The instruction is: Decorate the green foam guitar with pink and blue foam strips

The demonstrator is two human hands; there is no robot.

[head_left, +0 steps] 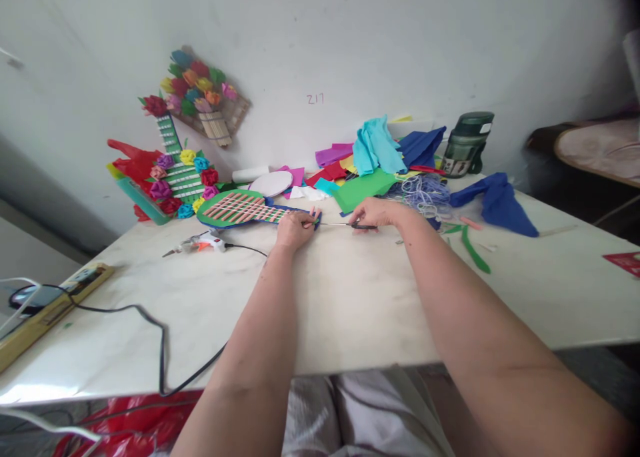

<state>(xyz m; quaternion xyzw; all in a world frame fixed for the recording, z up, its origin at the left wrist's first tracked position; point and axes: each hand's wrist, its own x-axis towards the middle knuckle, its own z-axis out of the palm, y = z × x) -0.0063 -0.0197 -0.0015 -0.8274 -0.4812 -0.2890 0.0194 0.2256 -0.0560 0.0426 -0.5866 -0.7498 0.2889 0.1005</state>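
A flat green craft guitar (235, 207) with pink strips, white strings and a blue edge lies on the table, its neck pointing right. My left hand (296, 230) is closed over the head end of the neck, fingers pinched there. From the right, my right hand (377, 213) grips scissors (364, 227) by their dark handles. Their thin metal blades point left at the guitar's head, close to my left fingertips. Whether the blades touch the guitar, I cannot tell. Behind my right hand lie a green sheet (365, 190) and a heap of pale purple cord (425, 193).
A hot glue gun (213, 242) lies left of my left arm, its black cable (163, 350) running across the table to a power strip (55, 310). A flower-covered craft guitar (183, 173) leans at the back left. Coloured paper (377, 147) and a dark bottle (467, 143) stand at the back right.
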